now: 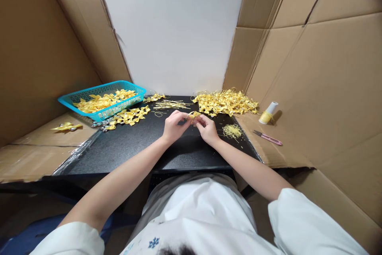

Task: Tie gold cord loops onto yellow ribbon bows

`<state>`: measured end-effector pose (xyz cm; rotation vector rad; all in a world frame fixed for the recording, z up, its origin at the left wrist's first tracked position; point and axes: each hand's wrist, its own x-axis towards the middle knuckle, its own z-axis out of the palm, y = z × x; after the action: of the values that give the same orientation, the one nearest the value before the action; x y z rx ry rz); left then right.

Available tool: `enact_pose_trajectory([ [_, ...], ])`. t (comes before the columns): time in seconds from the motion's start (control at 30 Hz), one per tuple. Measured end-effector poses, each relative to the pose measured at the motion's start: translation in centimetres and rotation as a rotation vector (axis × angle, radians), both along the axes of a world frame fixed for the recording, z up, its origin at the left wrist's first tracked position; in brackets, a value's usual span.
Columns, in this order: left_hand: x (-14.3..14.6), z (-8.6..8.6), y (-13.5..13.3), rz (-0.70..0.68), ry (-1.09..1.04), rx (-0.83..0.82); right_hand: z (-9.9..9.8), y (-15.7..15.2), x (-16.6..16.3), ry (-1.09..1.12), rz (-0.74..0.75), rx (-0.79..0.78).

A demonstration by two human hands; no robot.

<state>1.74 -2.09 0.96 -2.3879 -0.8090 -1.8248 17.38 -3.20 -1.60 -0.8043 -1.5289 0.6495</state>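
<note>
Over the black table (128,151), both my hands meet around one small yellow ribbon bow (194,114). My left hand (176,127) pinches it from the left, fingers closed. From the other side my right hand (208,129) grips the same bow between thumb and fingertips. A thin strand seems to run by the left fingertips, though it is too fine to make out well. Just beyond the hands lie yellow cut strings (170,105) in a loose bundle. To the right of my right hand is a tangle of yellow thread scraps (232,131).
A turquoise basket (103,116) of yellow bows stands at the back left, with more bows (131,115) beside it. A large heap of bows (227,102) lies back right. On the right cardboard are a thread spool (268,112) and pink-handled snips (268,138). Cardboard walls (337,88) flank both sides.
</note>
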Motion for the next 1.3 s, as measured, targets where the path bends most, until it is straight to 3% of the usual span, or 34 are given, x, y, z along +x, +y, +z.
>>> enact_pose_trajectory([
  [0.47, -0.4, -1.0, 0.8, -0.048, -0.073, -0.258, 0.3, -0.5, 0.0, -0.031, 0.008, -0.071],
  [1.3, 0.1, -0.9, 1.0, -0.164, -0.249, -0.502, 0.5, -0.7, 0.0, -0.025, -0.024, -0.054],
])
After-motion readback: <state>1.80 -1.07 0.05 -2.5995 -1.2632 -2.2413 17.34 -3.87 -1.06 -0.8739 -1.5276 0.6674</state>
